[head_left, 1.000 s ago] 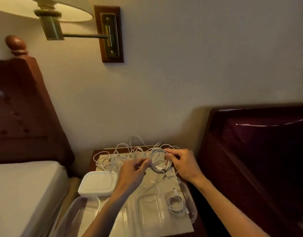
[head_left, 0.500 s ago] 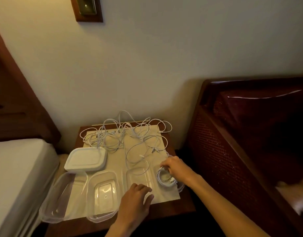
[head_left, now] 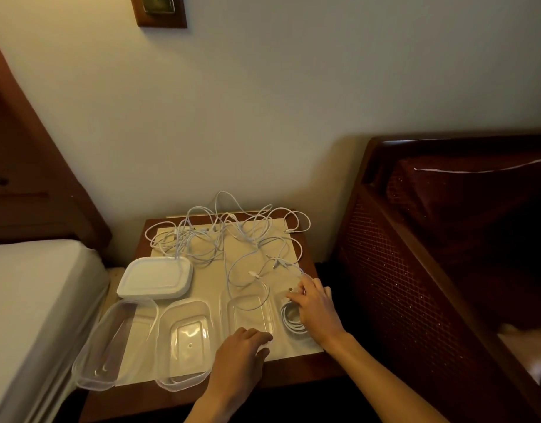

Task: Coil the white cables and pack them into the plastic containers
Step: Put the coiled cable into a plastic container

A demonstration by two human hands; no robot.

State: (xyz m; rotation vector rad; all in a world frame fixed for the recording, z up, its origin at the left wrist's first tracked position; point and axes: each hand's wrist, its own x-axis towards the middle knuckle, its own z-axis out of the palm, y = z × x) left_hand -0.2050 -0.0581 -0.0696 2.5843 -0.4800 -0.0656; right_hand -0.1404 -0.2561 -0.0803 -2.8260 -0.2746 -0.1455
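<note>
Under right hand (head_left: 316,309) (partly): coiled cable (head_left: 290,322)

Right hand (head_left: 316,308) over coiled cable (head_left: 290,322) (rightmost container (head_left: 281,296)), left hand (head_left: 240,354) nearby

The loose cables (head_left: 232,239) toward twelve o'clock were white, and so was the coiled cable (head_left: 290,322) at three o'clock. The plastic containers (head_left: 186,340) at six o'clock were clear and colourless, taking a yellowish cast from the cream sheet (head_left: 214,279) under them. The stack of lids (head_left: 155,277) at nine o'clock was an opaque off-white. The table (head_left: 293,374) was reddish-brown wood. The bed (head_left: 34,288) at nine o'clock was plain white, its headboard (head_left: 28,166) dark red-brown. The panel (head_left: 394,270) at three o'clock was dark maroon with what looked like a fine diamond lattice, though dim light blurred it. The wall (head_left: 293,102) was pale cream.
</note>
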